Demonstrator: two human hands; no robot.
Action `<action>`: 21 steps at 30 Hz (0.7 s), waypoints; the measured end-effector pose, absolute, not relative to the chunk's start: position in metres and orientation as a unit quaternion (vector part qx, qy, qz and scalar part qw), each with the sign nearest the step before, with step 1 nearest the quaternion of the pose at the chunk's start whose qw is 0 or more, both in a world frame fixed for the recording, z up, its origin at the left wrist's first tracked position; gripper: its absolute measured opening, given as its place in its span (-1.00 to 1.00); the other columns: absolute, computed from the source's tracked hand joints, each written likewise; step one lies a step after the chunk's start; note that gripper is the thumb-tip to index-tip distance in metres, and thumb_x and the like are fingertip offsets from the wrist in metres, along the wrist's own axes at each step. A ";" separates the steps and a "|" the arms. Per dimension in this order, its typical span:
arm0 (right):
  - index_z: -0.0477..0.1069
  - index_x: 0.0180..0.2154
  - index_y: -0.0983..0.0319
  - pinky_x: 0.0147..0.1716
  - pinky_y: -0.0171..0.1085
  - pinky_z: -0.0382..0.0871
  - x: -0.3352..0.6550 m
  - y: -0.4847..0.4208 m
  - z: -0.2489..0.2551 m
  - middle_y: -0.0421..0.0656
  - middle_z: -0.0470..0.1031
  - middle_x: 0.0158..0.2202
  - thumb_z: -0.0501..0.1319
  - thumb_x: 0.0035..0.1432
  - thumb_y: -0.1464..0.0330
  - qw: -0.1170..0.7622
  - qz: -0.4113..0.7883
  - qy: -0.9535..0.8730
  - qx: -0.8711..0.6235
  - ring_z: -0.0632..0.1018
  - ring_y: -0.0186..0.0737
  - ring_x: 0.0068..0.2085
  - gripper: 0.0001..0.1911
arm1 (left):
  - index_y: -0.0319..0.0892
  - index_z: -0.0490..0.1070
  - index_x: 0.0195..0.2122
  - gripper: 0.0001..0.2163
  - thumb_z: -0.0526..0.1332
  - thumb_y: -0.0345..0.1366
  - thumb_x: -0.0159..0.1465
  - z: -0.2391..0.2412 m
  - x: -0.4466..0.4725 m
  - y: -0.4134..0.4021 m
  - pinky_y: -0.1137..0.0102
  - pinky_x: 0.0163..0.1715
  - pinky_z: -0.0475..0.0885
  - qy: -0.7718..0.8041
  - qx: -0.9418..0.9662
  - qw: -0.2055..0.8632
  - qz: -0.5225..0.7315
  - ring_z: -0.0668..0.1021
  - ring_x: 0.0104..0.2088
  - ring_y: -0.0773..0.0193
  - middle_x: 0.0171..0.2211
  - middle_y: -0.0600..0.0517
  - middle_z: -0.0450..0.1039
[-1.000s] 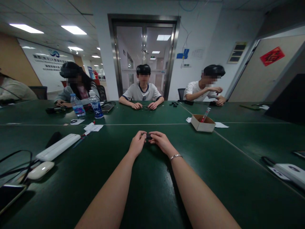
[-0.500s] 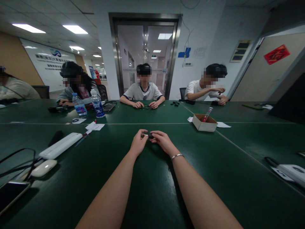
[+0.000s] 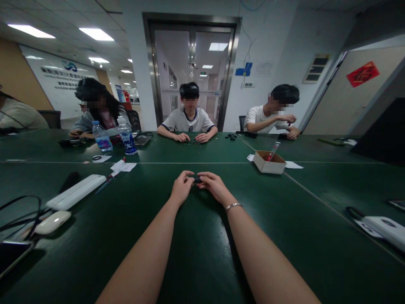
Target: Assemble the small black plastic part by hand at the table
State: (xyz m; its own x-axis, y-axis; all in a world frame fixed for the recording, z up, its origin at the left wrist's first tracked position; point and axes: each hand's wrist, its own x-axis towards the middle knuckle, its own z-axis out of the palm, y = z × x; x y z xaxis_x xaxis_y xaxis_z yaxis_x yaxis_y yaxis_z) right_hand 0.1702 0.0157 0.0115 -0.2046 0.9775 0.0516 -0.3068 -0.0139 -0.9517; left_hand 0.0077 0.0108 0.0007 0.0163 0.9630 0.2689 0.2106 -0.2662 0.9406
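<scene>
Both my arms stretch forward over the dark green table [image 3: 202, 253]. My left hand [image 3: 181, 189] and my right hand [image 3: 215, 187] meet at the table's middle, fingers curled, pinching a small black object [image 3: 197, 180] between them. The object is too small to name. A thin bracelet [image 3: 233, 206] circles my right wrist.
A white power strip [image 3: 76, 192], a white mouse [image 3: 52, 222], cables and a phone [image 3: 12, 255] lie at the left. Two water bottles [image 3: 126, 137] and paper slips stand further back. An open cardboard box [image 3: 269, 163] sits at the right. Several people sit across the table.
My hands stay together on the small black object, with only slight finger movement. The view has shifted a little.
</scene>
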 end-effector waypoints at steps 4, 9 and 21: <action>0.55 -0.25 0.29 -0.46 -0.46 0.51 0.170 0.016 0.011 -0.12 0.58 -0.36 0.34 0.08 0.50 0.523 0.615 -0.471 -0.355 0.61 -0.32 -0.43 -0.86 | -0.15 0.42 -0.13 -0.78 0.09 -0.28 0.24 0.002 0.008 0.011 0.44 -0.46 0.29 0.488 0.608 0.387 0.492 0.44 -0.47 0.31 -0.49 0.08 0.38; 0.55 -0.25 0.29 -0.45 -0.45 0.52 0.170 0.017 0.011 -0.12 0.58 -0.38 0.34 0.07 0.50 0.524 0.615 -0.468 -0.358 0.61 -0.32 -0.43 -0.86 | -0.14 0.43 -0.11 -0.75 0.12 -0.32 0.18 0.005 0.006 0.009 0.44 -0.43 0.30 0.500 0.605 0.361 0.504 0.43 -0.45 0.34 -0.36 0.05 0.42; 0.56 -0.26 0.29 -0.47 -0.47 0.52 0.170 0.016 0.011 -0.13 0.58 -0.37 0.32 0.09 0.52 0.524 0.611 -0.470 -0.363 0.60 -0.34 -0.43 -0.87 | -0.16 0.45 -0.22 -0.76 0.04 -0.21 0.26 0.011 0.008 0.005 0.44 -0.49 0.26 0.490 0.613 0.378 0.490 0.39 -0.54 0.32 -0.59 0.11 0.32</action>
